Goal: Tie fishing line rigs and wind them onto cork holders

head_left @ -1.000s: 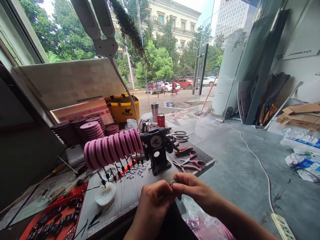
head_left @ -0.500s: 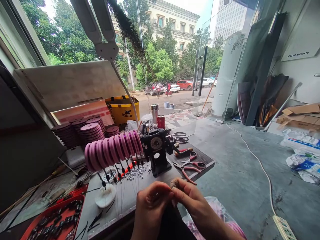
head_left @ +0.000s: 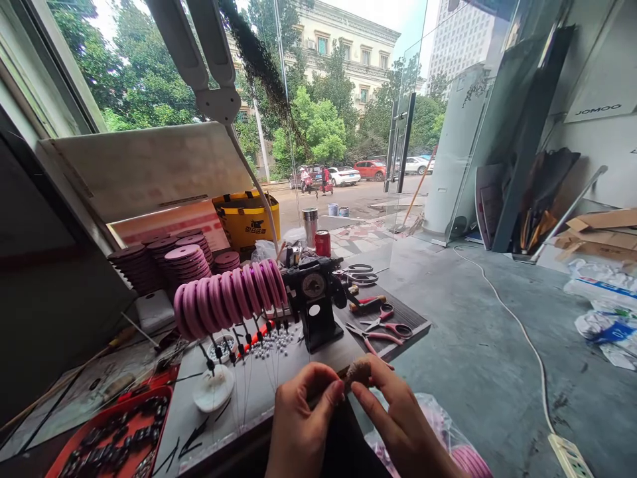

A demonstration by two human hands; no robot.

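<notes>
The left hand (head_left: pixel 304 415) presses thumb to forefinger, on what I cannot tell; the right hand's (head_left: pixel 398 415) are parted. Pliers (head_left: pixel 367 336) lie just beyond, presumably for reach; spools (head_left: pixel 227 299) line up above the worktop (head_left: pixel 343 350), likely for even spacing.

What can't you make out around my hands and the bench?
In the head view:
What the left hand pinches, if anything: hidden by its fingers.
Markings on the round dial: too small.
Red tray, near end: cut off by bottom edge.
Part of the plastic bag: behind the right hand.
</notes>
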